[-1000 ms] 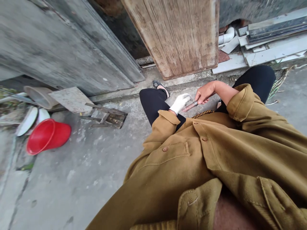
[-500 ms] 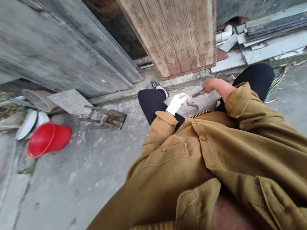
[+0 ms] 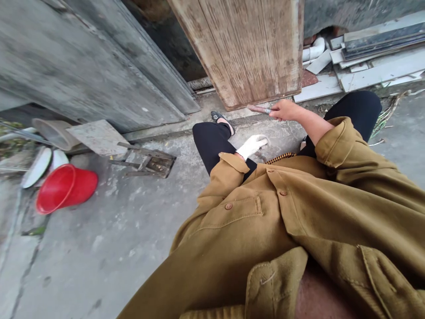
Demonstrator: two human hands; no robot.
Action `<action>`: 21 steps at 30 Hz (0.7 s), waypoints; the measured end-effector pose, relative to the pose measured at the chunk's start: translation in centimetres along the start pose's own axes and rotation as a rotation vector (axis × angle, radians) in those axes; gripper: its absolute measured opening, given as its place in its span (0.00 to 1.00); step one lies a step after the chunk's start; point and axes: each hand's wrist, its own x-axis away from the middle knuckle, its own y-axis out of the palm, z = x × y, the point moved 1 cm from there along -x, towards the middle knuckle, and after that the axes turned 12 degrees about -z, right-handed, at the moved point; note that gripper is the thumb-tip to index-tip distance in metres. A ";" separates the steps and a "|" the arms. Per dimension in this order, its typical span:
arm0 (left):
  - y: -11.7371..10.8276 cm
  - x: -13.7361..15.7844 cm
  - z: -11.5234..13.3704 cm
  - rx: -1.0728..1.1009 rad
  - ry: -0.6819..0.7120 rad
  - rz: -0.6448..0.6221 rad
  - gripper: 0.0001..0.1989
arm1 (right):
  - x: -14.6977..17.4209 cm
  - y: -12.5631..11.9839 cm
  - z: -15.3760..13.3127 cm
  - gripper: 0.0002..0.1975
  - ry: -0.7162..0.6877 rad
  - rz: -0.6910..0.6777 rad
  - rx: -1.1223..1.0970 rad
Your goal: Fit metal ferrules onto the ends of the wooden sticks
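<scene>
My left hand (image 3: pixel 253 146), in a white glove, is low between my knees with its fingers curled together. What they hold, if anything, is hidden; a small brownish piece (image 3: pixel 261 158) shows just beneath the glove. My bare right hand (image 3: pixel 284 109) is closed round the end of a slim brownish tool (image 3: pixel 259 109) with a greyish band near the grip. The tool points left, its tip close to the bottom edge of a wooden board (image 3: pixel 252 57). Its exact kind cannot be made out.
At left are a red bucket (image 3: pixel 86 182), a small wooden stool (image 3: pixel 151 163) on its side and a pale slab (image 3: pixel 94 136). White boards (image 3: pixel 372 75) and a white pipe (image 3: pixel 314 50) are at upper right. A yellow-black cord (image 3: pixel 280 157) runs near my lap.
My right hand has risen with the tool, away from the left hand and toward the wooden board. The gloved hand has shifted slightly right and down, covering most of the brown piece.
</scene>
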 end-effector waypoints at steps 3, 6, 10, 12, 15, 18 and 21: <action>-0.1 0.2 -0.3 0.036 0.037 -0.025 0.13 | -0.7 1.4 -0.3 0.15 0.099 -0.095 0.337; -0.6 0.1 -1.0 0.051 0.025 0.104 0.11 | -0.7 2.6 -0.3 0.11 0.152 -0.447 0.407; -1.0 -0.2 -1.6 0.057 0.034 0.165 0.16 | 0.2 2.5 -0.2 0.12 -0.017 -0.810 0.152; -1.1 -0.3 -1.6 0.071 0.094 0.196 0.19 | 0.5 1.6 -0.2 0.14 -0.186 -0.698 -0.022; -1.2 -0.5 -1.8 0.075 0.125 0.220 0.19 | 0.4 0.5 -0.1 0.13 -0.344 -0.396 -0.200; -1.4 -0.8 -2.0 -0.048 0.037 0.155 0.15 | 0.0 0.6 -0.3 0.12 -0.458 -0.250 -0.302; -1.5 -0.9 -2.1 -0.223 -0.041 0.141 0.16 | -0.2 1.1 -0.9 0.12 -0.605 -0.218 -0.358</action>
